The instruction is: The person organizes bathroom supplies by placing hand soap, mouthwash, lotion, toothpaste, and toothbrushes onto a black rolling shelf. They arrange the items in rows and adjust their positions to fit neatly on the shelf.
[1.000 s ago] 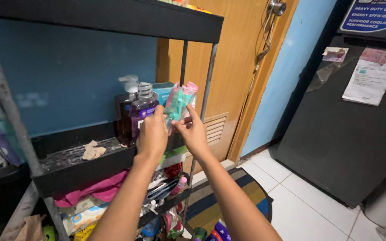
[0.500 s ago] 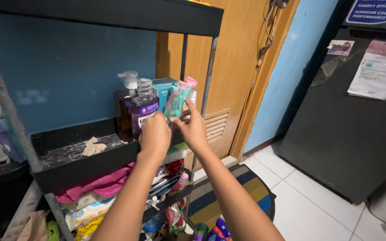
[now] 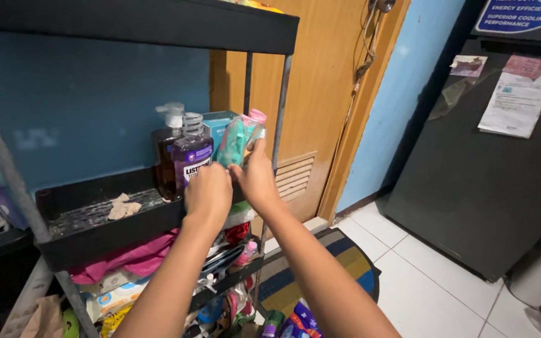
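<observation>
Both hands, left hand (image 3: 208,191) and right hand (image 3: 255,177), grip one teal-pink pouch bundle (image 3: 238,138) just right of two pump bottles (image 3: 181,150) on the shelf (image 3: 108,228).

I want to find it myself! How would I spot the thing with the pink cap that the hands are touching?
Look at the black shelf rack by the wooden door. On its middle shelf, at the right end, stands a clear tube with teal inside, between both hands. Unlike the purple bottle and brown pump bottle beside it, it has a pink cap.
</observation>
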